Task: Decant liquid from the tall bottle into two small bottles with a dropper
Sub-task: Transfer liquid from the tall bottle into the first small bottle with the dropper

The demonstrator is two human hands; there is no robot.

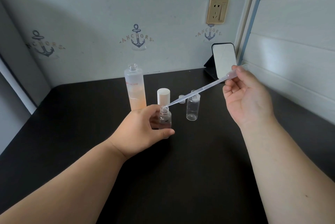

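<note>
Left hand point(143, 131) wraps small bottle point(165, 120) mid-desk point(72, 133). Right hand point(248, 96) pinches dropper point(195, 91) bulb, tip at bottle mouth. Tall bottle point(135, 87) behind, near back edge. Advice: squeeze slowly, hold bottle upright, tip inside neck.

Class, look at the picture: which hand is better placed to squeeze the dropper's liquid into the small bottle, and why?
The right hand. It already pinches the dropper at its bulb, tip at the mouth of the small bottle. The left hand is busy holding that bottle steady on the table.
</note>
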